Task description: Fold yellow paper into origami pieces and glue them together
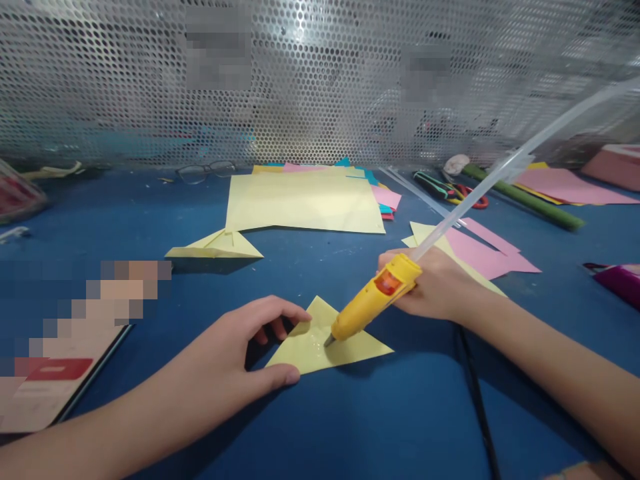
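Note:
A folded yellow paper triangle (pixel 354 351) lies on the blue table in front of me. My left hand (pixel 245 343) holds it at its left side, thumb at the lower edge and fingertips on the upper left edge. Wrapped round a yellow hot glue gun (pixel 367 303) is my right hand (pixel 433 283); the gun's handle is mostly hidden. The metal nozzle points down at the triangle's middle, beside shiny clear glue spots. A long translucent glue stick (pixel 483 183) sticks out of the gun's back end. Another folded yellow paper piece (pixel 217 247) stands farther left.
Large yellow sheets (pixel 305 200) lie at the back over coloured papers. Pink paper (pixel 483 253) sits behind my right hand. Scissors (pixel 450 190), a green stem (pixel 530 200) and glasses (pixel 205 172) rest near the perforated metal screen (pixel 320 100). A phone (pixel 65 380) is at left; a black cord (pixel 477 400) runs down.

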The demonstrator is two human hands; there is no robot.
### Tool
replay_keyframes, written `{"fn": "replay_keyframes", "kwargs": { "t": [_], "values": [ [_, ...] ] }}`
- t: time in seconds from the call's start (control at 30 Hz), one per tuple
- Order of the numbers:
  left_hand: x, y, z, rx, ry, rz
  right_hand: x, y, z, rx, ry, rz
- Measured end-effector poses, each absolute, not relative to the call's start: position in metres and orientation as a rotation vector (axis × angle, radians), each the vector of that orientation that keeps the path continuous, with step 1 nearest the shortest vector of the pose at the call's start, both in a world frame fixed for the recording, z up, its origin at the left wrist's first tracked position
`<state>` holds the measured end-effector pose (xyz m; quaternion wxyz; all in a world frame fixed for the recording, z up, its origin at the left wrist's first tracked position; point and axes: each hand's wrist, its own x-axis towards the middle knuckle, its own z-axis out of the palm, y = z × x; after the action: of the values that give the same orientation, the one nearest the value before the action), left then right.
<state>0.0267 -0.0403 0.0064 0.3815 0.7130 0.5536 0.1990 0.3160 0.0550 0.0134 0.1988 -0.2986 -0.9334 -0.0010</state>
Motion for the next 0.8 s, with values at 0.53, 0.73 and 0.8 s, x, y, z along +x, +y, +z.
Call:
{"fn": "replay_keyframes", "kwargs": {
  "t": [0.53,0.73,0.8],
  "values": [
    [0.029,-0.04,0.01,1.78,1.42,0.458,0.298,0.041,0.008,-0.79,-2.545,-0.033],
    [0.031,-0.04,0.011,1.778,1.438,0.444,0.306,0.045,0.017,-0.795,-2.579,-0.103],
    [0.031,-0.041,0.011,1.78,1.44,0.442,0.31,0.047,0.021,-0.799,-2.593,-0.144]
  ]
}}
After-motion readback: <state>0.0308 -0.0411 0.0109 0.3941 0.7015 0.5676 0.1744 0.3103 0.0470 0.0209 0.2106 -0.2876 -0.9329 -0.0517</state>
